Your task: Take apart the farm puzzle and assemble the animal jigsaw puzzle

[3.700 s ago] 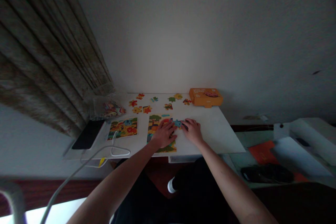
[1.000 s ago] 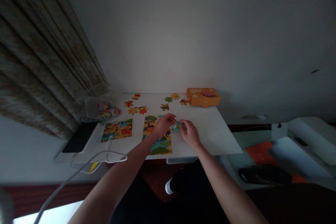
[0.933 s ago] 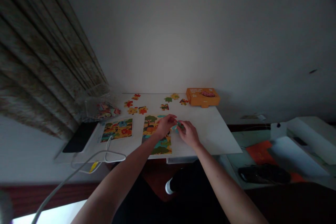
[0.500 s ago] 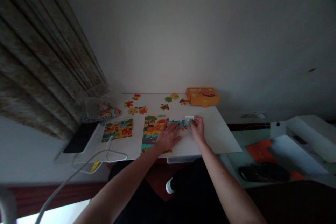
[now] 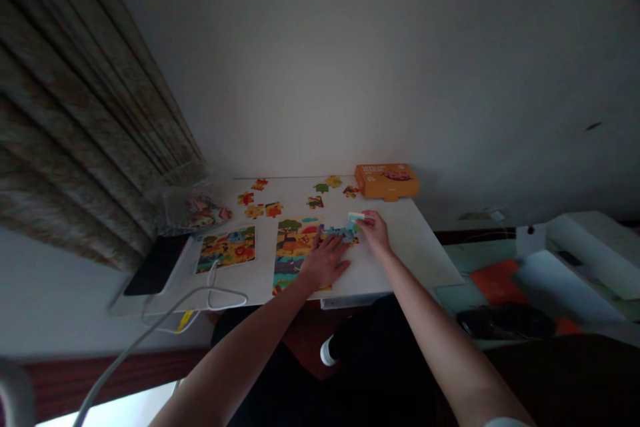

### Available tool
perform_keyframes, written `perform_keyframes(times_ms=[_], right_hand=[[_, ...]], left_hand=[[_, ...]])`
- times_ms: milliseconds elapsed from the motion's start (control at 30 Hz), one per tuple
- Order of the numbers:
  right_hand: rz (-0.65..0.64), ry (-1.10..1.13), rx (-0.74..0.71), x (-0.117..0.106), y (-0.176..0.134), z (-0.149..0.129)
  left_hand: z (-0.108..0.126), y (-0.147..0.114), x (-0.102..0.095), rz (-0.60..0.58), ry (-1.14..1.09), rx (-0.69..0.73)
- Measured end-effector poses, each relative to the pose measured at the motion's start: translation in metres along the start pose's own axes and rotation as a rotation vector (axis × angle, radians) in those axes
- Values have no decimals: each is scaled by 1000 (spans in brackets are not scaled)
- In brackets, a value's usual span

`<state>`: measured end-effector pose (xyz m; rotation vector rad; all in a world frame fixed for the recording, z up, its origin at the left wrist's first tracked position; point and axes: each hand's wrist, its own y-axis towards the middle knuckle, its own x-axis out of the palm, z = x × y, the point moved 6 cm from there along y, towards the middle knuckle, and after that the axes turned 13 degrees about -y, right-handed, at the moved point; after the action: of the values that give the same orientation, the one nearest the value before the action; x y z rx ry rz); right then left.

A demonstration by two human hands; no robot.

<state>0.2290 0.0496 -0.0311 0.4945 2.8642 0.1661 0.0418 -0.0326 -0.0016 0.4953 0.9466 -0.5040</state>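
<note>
My left hand lies flat with fingers spread over the partly joined jigsaw puzzle, covering part of its right side. Blue joined pieces extend to the right past my fingertips. Between the fingertips of my right hand is a puzzle piece, light blue with a pale edge, tilted just above the far right end of those blue pieces. Whether it touches them I cannot tell. Left of the puzzle lies a picture card with colourful animals.
Several loose puzzle pieces are scattered along the back of the white table. An orange box stands at the back right. At the left are a clear plastic bag, a black tablet-like object and a white cable.
My right hand has raised the puzzle piece slightly and tilted it, so less of its face shows. My left hand stays spread on the puzzle. The view has shifted a little.
</note>
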Motion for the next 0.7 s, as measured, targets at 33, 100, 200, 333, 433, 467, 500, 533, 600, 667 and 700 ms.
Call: perform_keyframes(times_ms=[33, 100, 200, 333, 433, 467, 500, 533, 600, 667, 700], right_hand=[[-37, -11, -2, 4, 7, -1], [-117, -45, -6, 13, 20, -3], [-226, -144, -2, 25, 37, -1], [-325, -321, -11, 33, 50, 6], [-359, -439, -60, 33, 54, 11], [-361, -477, -82, 32, 54, 12], [-357, -515, -106, 31, 54, 13], [-345, -556, -134, 30, 54, 13], [-301, -639, -196, 29, 53, 11], [-256, -709, -255, 28, 48, 8], [-236, -734, -280, 28, 44, 6]], left_hand=[[0, 0, 0, -2, -1, 0], [0, 0, 0, -3, -8, 1], [1, 0, 0, 3, -6, -2], [1, -1, 0, -9, 30, -16], [1, -1, -1, -11, 35, -25], [1, -1, -1, -12, 32, -29], [1, -1, -2, -14, 28, -32], [1, -1, -2, -15, 26, -34], [2, -1, -3, -16, 27, -31], [3, -1, -4, -18, 29, -29], [4, -1, -4, -20, 30, -30]])
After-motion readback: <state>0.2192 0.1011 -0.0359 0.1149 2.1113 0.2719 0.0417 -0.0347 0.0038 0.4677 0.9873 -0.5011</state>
